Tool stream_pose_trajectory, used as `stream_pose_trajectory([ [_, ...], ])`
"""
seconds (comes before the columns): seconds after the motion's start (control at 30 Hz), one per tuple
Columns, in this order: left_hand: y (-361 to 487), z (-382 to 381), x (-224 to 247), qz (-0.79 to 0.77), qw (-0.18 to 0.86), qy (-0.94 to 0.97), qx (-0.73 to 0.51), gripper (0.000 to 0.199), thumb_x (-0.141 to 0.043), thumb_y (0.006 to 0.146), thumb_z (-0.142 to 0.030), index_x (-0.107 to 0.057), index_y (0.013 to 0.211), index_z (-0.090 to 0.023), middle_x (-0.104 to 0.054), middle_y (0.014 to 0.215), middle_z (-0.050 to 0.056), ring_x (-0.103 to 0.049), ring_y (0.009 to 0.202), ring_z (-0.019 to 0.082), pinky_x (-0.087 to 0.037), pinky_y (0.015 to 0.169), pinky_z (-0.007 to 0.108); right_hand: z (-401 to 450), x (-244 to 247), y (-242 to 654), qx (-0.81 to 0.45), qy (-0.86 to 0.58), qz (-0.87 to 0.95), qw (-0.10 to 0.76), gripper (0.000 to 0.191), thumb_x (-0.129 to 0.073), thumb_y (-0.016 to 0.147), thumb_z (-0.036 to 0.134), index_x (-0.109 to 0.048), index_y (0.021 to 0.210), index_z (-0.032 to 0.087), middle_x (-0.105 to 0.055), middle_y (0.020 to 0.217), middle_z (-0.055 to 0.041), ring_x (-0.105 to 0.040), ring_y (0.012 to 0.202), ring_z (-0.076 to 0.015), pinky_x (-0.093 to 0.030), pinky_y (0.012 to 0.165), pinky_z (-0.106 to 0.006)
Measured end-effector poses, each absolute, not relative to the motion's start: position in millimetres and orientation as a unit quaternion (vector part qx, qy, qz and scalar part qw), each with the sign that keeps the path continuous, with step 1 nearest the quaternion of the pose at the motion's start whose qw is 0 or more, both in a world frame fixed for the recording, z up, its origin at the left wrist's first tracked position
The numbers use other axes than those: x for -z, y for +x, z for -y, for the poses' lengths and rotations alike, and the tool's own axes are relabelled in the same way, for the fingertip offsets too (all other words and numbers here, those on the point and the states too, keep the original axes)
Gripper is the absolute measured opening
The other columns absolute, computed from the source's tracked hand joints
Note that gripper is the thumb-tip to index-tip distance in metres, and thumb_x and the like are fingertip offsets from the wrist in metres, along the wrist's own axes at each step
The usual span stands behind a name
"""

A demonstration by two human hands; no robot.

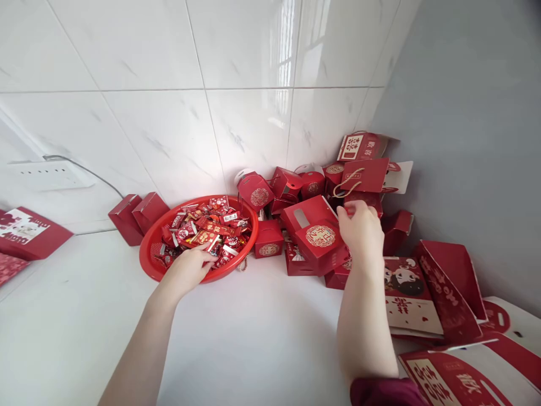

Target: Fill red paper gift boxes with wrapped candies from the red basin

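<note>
A round red plastic basket holds a heap of wrapped candies, mostly red. My left hand reaches over its front rim, fingertips among the candies; whether they grip one is hard to see. On the right, my right hand has its fingers curled at the right edge of a red box with a gold round emblem. That box is tilted on top of other red boxes. The fingertips pinch near its upper edge, partly hidden by the hand.
Red gift boxes are piled along the tiled wall. Larger red boxes and bags lie at the right. Two red boxes stand behind the basket's left side, near a socket strip with a cable.
</note>
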State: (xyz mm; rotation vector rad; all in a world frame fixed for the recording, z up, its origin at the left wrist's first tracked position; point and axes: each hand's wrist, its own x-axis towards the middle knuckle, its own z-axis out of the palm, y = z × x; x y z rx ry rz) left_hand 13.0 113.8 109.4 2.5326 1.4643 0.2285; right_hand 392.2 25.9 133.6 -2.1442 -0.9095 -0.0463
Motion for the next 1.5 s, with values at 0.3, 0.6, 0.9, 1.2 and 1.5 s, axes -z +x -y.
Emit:
stream_pose_trajectory([
  [0.3,17.2,-116.2,-109.1,-0.500,0.044,0.865,-0.024,0.037,-0.047,0.083,-0.016,-0.080,0.085,-0.031,-0.075,0.116,0.002,-0.074,0.088,0.025,-0.046,0.065,0.029,-63.5,-71.3,454.2,-0.174,-0.857,0.323,0.361,0.025,-0.069,0.078,0.039,-0.073,0.072,0.015,-0.073,0.077,-0.0162,-0.070,0.087,-0.0335,-0.050,0.080,-0.040],
  [0.6,18.6,-113.8,-107.6,-0.520,0.033,0.853,-0.042,0.035,-0.048,0.087,-0.021,-0.081,0.092,-0.029,-0.068,0.131,0.005,-0.074,0.092,0.029,-0.050,0.065,0.031,-95.8,-54.9,431.7,-0.170,-0.747,0.359,0.533,0.033,-0.071,0.075,0.027,-0.066,0.106,0.017,-0.073,0.105,-0.0079,-0.072,0.080,-0.0183,-0.058,0.074,-0.030],
  [0.9,22.6,-109.1,-109.9,-0.538,0.017,0.843,-0.016,0.035,-0.047,0.090,-0.019,-0.080,0.099,-0.029,-0.062,0.139,0.004,-0.072,0.106,0.031,-0.054,0.079,0.035,-100.1,-64.6,404.1,-0.112,-0.680,0.336,0.642,0.025,-0.066,0.077,0.030,-0.074,0.096,0.015,-0.075,0.086,-0.0080,-0.074,0.076,-0.0225,-0.060,0.079,-0.035],
  [1.2,22.4,-108.1,-108.7,-0.536,0.027,0.843,-0.019,0.038,-0.046,0.089,-0.017,-0.080,0.100,-0.029,-0.063,0.138,0.006,-0.067,0.117,0.029,-0.055,0.085,0.035,-91.6,-96.7,365.2,0.107,-0.561,0.336,0.749,0.013,-0.062,0.080,0.022,-0.073,0.083,0.017,-0.065,0.092,-0.0071,-0.069,0.083,-0.0190,-0.059,0.082,-0.036],
  [1.5,23.1,-103.3,-112.0,-0.520,0.045,0.850,-0.067,0.034,-0.048,0.091,-0.022,-0.077,0.109,-0.025,-0.072,0.122,0.008,-0.070,0.104,0.030,-0.055,0.083,0.035,-66.5,-129.5,343.3,0.275,-0.459,0.315,0.784,0.023,-0.064,0.090,0.032,-0.067,0.069,0.023,-0.050,0.089,-0.0051,-0.064,0.091,-0.0221,-0.058,0.089,-0.047],
])
